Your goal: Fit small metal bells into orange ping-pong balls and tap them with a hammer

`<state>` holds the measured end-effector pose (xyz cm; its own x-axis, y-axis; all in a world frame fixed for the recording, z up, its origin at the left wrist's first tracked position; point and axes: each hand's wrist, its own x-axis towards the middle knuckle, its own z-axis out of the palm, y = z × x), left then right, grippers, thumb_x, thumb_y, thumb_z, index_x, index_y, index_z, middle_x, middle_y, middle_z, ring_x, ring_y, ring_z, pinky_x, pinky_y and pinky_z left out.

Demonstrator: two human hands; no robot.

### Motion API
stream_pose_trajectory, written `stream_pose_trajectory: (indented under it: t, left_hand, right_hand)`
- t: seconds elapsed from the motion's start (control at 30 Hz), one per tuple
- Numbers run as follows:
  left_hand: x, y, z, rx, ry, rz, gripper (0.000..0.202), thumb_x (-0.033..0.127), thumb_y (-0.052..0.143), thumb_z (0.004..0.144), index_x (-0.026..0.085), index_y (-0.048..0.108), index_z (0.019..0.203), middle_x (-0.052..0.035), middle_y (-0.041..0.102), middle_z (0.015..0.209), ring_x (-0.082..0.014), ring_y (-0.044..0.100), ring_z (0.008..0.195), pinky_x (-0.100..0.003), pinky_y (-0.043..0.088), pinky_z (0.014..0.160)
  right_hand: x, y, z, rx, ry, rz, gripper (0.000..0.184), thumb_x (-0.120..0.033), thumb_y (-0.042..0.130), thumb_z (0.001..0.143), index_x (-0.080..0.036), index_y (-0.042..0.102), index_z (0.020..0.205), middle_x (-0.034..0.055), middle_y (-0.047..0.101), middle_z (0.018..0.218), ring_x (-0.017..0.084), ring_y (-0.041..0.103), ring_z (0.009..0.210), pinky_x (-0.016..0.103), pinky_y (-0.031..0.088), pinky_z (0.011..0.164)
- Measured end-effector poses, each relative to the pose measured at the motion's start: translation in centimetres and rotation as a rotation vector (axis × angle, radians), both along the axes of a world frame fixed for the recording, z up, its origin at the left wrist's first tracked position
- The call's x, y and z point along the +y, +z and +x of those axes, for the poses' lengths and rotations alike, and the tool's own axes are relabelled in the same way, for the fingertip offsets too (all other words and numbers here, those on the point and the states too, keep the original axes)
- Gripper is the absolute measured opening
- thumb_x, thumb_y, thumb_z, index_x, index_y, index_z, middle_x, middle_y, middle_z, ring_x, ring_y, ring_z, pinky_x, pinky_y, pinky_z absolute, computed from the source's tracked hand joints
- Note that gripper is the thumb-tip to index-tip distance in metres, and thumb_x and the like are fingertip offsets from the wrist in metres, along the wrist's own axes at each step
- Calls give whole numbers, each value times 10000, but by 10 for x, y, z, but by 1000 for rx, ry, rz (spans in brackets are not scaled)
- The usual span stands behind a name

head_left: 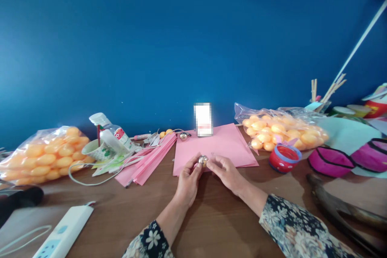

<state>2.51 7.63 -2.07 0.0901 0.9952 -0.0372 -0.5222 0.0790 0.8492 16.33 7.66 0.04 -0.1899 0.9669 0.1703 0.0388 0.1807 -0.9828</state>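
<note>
A small shiny metallic ball (202, 160), silvery with a golden tint, is pinched between the thumb and fingers of my left hand (189, 177). From the right, the curled fingertips of my right hand (225, 172) press against the same ball. Both hands hover over the near edge of a stack of pink paper sheets (211, 145). A second shiny metallic ball (183, 136) lies at the back left corner of the pink sheets. My fingers cover part of the held ball, so its details are hidden.
Bags of orange balls lie left (48, 155) and right (281, 129). Pink paper strips (151, 161), a tilted patterned cup (98, 150) and a plastic bottle (119, 135) are left. A red cup (284, 159), magenta fabric bands (331, 162) and a power strip (65, 231) flank my arms.
</note>
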Motion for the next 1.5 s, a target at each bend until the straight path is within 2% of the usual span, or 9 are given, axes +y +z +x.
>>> stream_pose_trajectory:
  t: [0.4,0.63,0.8,1.3,1.5]
  left_hand:
    - [-2,4,0,9,7,-14,420,234,660,700,178,577,1108,-76,632,1103,-201,555,1052,-382,329,1010]
    - [-2,3,-1,12,5,-14,422,239,658,702,176,575,1111,-80,631,1102,-207,550,1059,-385,324,1015]
    - [-1,1,-1,21,4,-4,416,236,652,709,175,569,1112,-82,627,1107,-208,547,1064,-392,324,1014]
    - [-3,6,0,31,18,-23,426,229,659,702,176,562,1113,-77,629,1098,-193,558,1043,-370,349,995]
    - [-3,6,0,46,16,-19,448,228,660,702,174,550,1133,-78,627,1102,-193,551,1052,-372,338,1005]
  right_hand:
    - [0,-1,0,-16,-6,-5,269,-415,524,795,-165,621,819,17,621,784,158,546,741,254,433,657]
    - [0,-1,0,-14,-2,32,251,-387,521,807,-161,627,836,13,628,792,160,554,778,273,429,748]
    - [0,-2,0,-36,-8,17,251,-395,528,799,-163,622,815,12,627,782,157,552,751,263,433,701]
    - [1,-3,0,-92,-44,74,185,-332,519,810,-173,613,798,6,621,771,154,545,753,270,419,736]
    - [3,-9,-1,-67,-47,45,201,-352,527,801,-167,596,766,3,599,732,143,529,697,258,425,667]
